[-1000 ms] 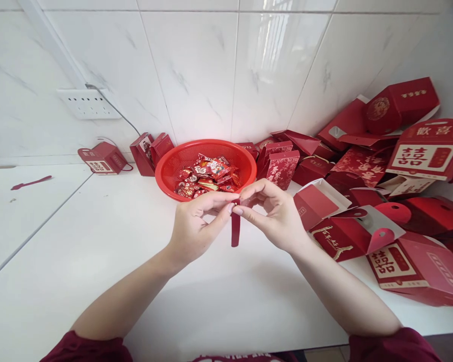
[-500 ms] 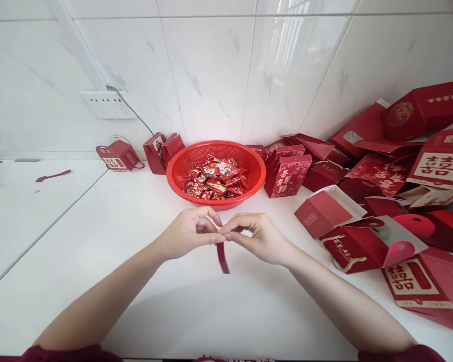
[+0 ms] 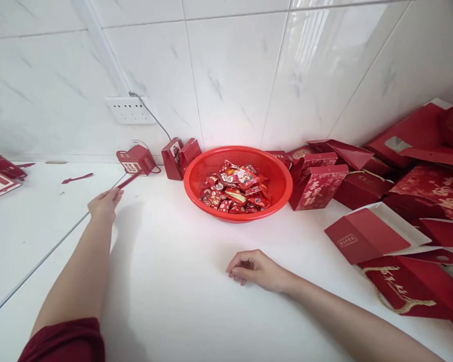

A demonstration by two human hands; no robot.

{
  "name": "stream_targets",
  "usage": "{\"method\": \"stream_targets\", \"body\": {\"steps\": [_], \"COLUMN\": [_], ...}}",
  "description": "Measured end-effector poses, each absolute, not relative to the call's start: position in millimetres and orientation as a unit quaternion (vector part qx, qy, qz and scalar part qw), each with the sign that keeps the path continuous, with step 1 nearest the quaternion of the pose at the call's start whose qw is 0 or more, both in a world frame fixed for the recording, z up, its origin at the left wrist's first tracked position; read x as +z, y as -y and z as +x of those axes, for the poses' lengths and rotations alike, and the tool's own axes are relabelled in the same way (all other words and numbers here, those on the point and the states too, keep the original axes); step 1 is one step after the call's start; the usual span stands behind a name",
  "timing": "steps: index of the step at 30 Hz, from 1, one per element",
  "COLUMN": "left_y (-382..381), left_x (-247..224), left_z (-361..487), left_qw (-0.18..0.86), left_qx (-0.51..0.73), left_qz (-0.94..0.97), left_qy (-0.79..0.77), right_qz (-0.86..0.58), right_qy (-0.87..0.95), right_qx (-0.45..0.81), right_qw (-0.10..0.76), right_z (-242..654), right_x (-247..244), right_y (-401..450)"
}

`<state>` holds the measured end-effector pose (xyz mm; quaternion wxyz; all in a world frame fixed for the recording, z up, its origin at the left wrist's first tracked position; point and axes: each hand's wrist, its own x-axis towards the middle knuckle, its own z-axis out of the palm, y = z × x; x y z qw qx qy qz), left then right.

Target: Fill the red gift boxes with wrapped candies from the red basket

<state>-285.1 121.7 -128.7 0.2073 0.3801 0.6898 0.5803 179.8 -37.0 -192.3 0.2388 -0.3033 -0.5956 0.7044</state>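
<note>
My left hand reaches out to the left side of the table, its fingers closed on one end of a short dark red ribbon strip. The strip's free end points up and right, in front of a small red gift box with a cord handle. In the middle foreground my right hand is near the tabletop, fingers loosely curled in toward the thumb. Nothing shows in it. Beyond it stands a red plastic basket holding many wrapped candies.
Red gift boxes are piled along the right side, some with open flaps. Two narrow red boxes stand left of the basket. Another box and a red strip lie at far left. A socket panel is on the tiled wall.
My hands have parted. The left has carried the ribbon strip far to the left, while the right has let go of it and lowered toward me. The view has shifted left.
</note>
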Motion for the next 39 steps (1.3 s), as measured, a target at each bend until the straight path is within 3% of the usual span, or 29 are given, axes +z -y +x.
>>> {"method": "stream_targets", "body": {"steps": [5,12,21,31,39], "left_y": [-160.9,-192.9,-210.7,-207.7,-169.7], "left_x": [-149.3,-152.4,-153.3,-161.7,-154.5], "left_z": [-312.0,-336.8,-358.6,-350.1,-289.3], "left_qw": [0.124,0.057,0.046,0.037,0.004], "left_qx": [0.576,0.449,0.380,0.375,0.383], "left_qz": [0.248,0.252,0.229,0.356,0.476], "left_qy": [-0.769,-0.855,-0.895,-0.855,-0.791], "right_qz": [-0.311,-0.312,-0.319,-0.324,-0.317], "right_qy": [0.602,0.609,0.625,0.621,0.641], "right_qx": [0.700,0.695,0.681,0.683,0.667], "right_qw": [0.224,0.222,0.207,0.205,0.211], "right_z": [181.1,182.3,182.3,182.4,177.1], "right_x": [-189.3,-190.8,-185.8,-183.5,-187.2], "right_y": [37.0,37.2,35.8,35.7,34.3]}}
